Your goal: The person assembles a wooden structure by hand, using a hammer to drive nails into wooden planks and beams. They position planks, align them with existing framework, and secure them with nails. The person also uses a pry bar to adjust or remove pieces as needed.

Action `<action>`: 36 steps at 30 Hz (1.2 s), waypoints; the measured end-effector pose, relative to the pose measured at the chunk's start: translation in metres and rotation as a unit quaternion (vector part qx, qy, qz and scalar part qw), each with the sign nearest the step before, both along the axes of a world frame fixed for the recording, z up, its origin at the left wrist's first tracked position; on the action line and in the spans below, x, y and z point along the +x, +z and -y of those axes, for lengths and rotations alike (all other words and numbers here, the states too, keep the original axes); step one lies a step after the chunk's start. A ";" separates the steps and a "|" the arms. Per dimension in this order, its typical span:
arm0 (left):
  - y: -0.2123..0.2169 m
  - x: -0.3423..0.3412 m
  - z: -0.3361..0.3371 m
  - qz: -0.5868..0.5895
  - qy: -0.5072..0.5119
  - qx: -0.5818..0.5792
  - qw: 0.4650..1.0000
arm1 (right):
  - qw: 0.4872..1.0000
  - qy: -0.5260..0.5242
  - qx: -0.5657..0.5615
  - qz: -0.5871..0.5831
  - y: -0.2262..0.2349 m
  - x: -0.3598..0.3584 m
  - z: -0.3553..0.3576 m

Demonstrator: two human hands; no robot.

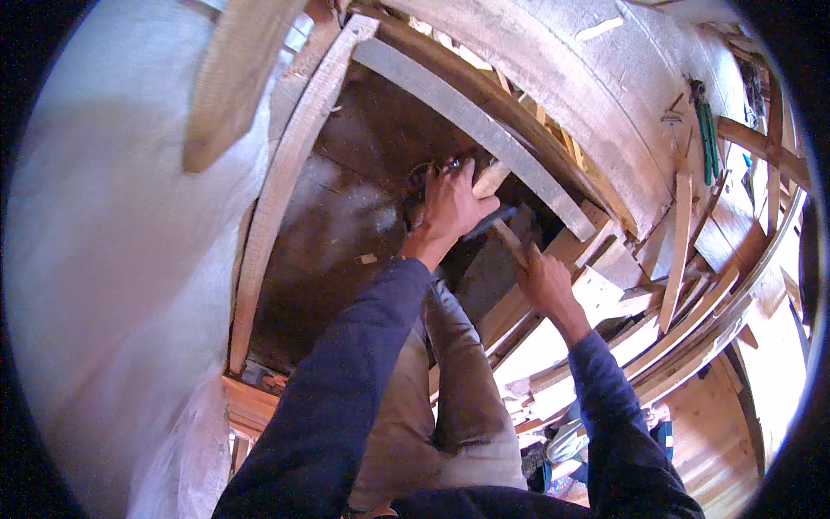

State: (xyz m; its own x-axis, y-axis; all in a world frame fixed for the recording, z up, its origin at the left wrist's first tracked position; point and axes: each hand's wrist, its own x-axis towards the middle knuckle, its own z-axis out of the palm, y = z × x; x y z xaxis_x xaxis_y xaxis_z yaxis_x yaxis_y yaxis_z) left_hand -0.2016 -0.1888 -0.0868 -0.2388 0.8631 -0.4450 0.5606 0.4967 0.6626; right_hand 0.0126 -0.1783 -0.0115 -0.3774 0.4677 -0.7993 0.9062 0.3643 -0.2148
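My right hand (546, 290) is closed around the wooden handle of a hammer (510, 243). The hammer's dark head lies just below the thumb of my left hand (450, 206); I cannot tell whether they touch. My left hand is closed, with a short pale piece of wood (491, 179) between thumb and fingers. Its fingertips are partly lost in shadow against a dark panel (346, 208). A straight grey-brown batten (475, 112) runs just beyond both hands.
A long wooden strip (281, 190) edges the dark panel on the left. One plank end (216, 112) juts in at upper left beside pale sheeting (104, 259). Green-handled pliers (707, 143) rest at the right, near loose wood strips (679, 242). My knees are below my hands.
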 end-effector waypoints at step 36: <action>-0.030 0.012 0.010 -0.043 -0.001 0.110 0.993 | 0.947 0.001 0.087 -0.308 -0.003 -0.223 -0.112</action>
State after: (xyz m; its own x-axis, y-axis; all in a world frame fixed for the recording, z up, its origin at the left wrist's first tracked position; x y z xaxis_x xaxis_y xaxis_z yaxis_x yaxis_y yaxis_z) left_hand -0.1899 -0.1991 -0.1170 -0.2657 0.9375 -0.2246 0.6206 0.3446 0.7043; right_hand -0.2104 -0.0662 -0.0141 -0.7485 0.5709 -0.3374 0.6271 0.4439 -0.6400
